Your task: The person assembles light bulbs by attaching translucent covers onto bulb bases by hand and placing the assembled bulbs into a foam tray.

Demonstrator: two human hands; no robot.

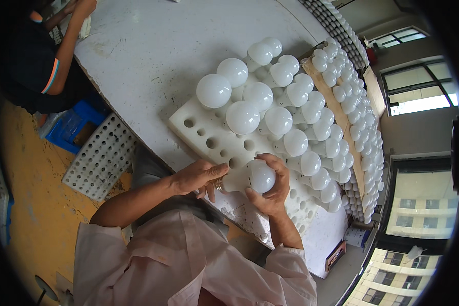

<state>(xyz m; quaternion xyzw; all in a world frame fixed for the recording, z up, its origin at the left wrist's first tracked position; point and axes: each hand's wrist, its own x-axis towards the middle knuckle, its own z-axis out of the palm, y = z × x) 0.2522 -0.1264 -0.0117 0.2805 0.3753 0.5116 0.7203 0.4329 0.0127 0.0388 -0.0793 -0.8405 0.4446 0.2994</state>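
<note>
Pale shirt [183,257], both hands [195,178] [277,195] around bulb [261,176]

ahead-left of the left hand [198,177], bare white tabletop [132,61] gives passage; just beyond the right hand [275,198], close rows of white-domed light bulbs [295,143] block the way.

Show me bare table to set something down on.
Free: table between its left edge and the tray; a smaller patch off the tray's near-right corner. Crowded: the tray's far side, packed with bulbs, and its near side, where the left hand and right hand hold another bulb.
</note>
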